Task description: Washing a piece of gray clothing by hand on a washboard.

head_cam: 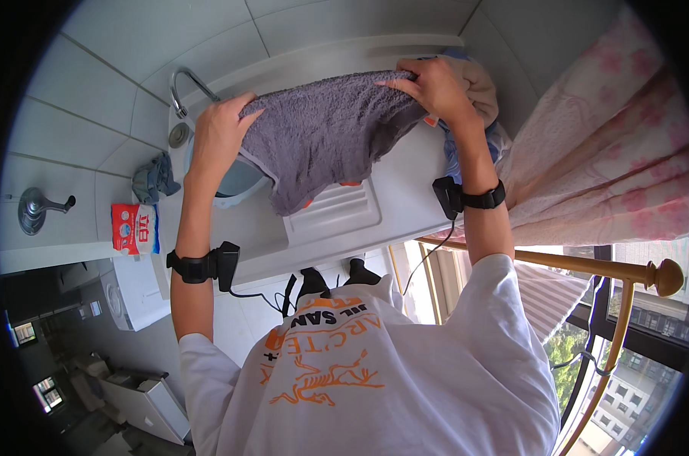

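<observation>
A grey terry towel (pixel 327 131) hangs spread between my two hands above a white laundry sink (pixel 253 233). My left hand (pixel 222 131) pinches its upper left corner, and my right hand (pixel 435 91) grips the upper right one. The cloth's lower edge droops over the ribbed washboard (pixel 344 211) moulded into the sink. Small orange-red bits (pixel 351 183) peek out beneath the towel; what they belong to is hidden. Behind my left wrist, a basin (pixel 236 182) in the sink is partly covered by the towel and my arm.
A chrome faucet (pixel 182 91) rises at the back left. Bunched clothes (pixel 478 85) lie at the right end of the counter. A detergent bag (pixel 135 229) and a crumpled blue-grey cloth (pixel 155 178) sit at left. A pink floral curtain (pixel 601 165) and a gold rail (pixel 584 265) border the right.
</observation>
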`<state>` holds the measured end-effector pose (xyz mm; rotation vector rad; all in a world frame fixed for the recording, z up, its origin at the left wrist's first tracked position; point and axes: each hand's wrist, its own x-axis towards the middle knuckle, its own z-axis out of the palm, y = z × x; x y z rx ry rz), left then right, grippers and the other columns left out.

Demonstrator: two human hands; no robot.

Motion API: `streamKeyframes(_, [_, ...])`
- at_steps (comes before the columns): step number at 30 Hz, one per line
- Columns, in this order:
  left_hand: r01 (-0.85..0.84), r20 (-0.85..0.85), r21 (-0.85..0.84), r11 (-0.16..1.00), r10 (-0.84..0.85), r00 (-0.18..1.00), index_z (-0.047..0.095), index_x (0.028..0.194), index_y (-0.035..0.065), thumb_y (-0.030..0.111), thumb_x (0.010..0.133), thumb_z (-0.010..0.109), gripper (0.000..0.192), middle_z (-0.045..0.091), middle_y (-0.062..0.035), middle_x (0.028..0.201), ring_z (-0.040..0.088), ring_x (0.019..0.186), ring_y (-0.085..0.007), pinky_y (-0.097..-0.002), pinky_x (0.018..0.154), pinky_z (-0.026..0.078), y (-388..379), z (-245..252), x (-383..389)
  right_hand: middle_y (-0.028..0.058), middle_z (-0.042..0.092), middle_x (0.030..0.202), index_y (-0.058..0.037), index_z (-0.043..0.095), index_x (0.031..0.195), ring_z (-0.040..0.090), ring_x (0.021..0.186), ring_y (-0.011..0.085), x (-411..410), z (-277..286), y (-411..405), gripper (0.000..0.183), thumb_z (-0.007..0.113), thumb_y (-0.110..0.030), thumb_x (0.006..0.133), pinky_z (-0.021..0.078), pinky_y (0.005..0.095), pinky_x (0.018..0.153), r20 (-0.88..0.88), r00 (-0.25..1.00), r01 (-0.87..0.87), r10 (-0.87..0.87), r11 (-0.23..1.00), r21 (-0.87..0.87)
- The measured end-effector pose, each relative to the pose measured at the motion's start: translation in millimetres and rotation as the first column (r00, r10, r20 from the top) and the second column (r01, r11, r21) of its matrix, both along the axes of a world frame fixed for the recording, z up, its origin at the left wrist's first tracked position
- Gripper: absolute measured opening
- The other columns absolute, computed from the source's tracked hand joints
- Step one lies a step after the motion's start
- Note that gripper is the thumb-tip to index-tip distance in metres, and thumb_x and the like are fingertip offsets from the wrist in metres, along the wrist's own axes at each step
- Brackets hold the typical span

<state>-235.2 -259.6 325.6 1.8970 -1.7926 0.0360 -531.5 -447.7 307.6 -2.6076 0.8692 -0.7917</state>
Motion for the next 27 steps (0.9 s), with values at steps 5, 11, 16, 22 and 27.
streamKeyframes(5, [0.002,0.096,-0.06,0.998,0.003,0.995,0.066,0.104,0.0032,0.017,0.085,0.072,0.025,0.068,-0.0187,0.092,0.064,0.085,-0.0413,-0.0445,0.072,0.05,2,19,2,0.012,0.062,0.064,-0.005,0.07,0.081,0.061,0.06,0.0315,-9,29,5,0.048,0.081,-0.051,0.071,0.0495,0.0369,0.059,0.115,0.993,-0.007,0.029,0.983,-0.184])
streamKeyframes(11, [0.143,-0.004,0.104,0.984,-0.143,0.99,0.066,0.105,0.006,0.011,0.077,0.077,0.03,0.069,-0.0113,0.096,0.066,0.084,-0.034,-0.0404,0.069,0.051,48,-40,-22,0.0101,0.068,0.082,-0.0061,0.07,0.09,0.064,0.076,0.0328,-51,-41,71,0.032,0.08,-0.031,0.074,0.0504,0.0401,0.065,0.001,0.994,-0.112,0.113,0.989,0.092])
streamKeyframes(16, [0.288,-0.1,0.345,0.893,-0.27,0.958,0.065,0.097,0.0069,0.019,0.078,0.078,0.026,0.07,-0.0094,0.089,0.067,0.08,-0.0319,-0.0415,0.067,0.053,104,-111,-51,0.0138,0.063,0.071,-0.0021,0.069,0.08,0.06,0.066,0.0354,-86,-103,133,0.034,0.082,-0.033,0.075,0.0474,0.0418,0.062,-0.06,0.99,-0.088,0.124,0.904,0.418])
streamKeyframes(22, [0.239,-0.304,0.536,0.81,-0.079,0.95,0.066,0.093,0.0046,0.036,0.09,0.071,0.032,0.066,-0.0168,0.075,0.065,0.071,-0.0365,-0.042,0.064,0.05,142,-146,-67,0.016,0.039,0.055,0.0044,0.056,0.067,0.035,0.051,0.0269,-100,-122,149,0.052,0.082,-0.039,0.078,0.0347,0.0387,0.052,-0.068,0.981,-0.096,0.179,0.767,0.634])
streamKeyframes(27, [0.122,-0.388,0.429,0.895,0.061,0.919,0.066,0.098,0.004,0.03,0.093,0.068,0.027,0.068,-0.0183,0.079,0.065,0.074,-0.0389,-0.0433,0.066,0.05,96,-182,-55,0.0135,0.065,0.07,-0.0027,0.071,0.084,0.062,0.069,0.0337,-67,-162,100,0.035,0.08,-0.036,0.08,0.0499,0.0412,0.068,-0.042,0.999,0.019,0.007,0.807,0.59])
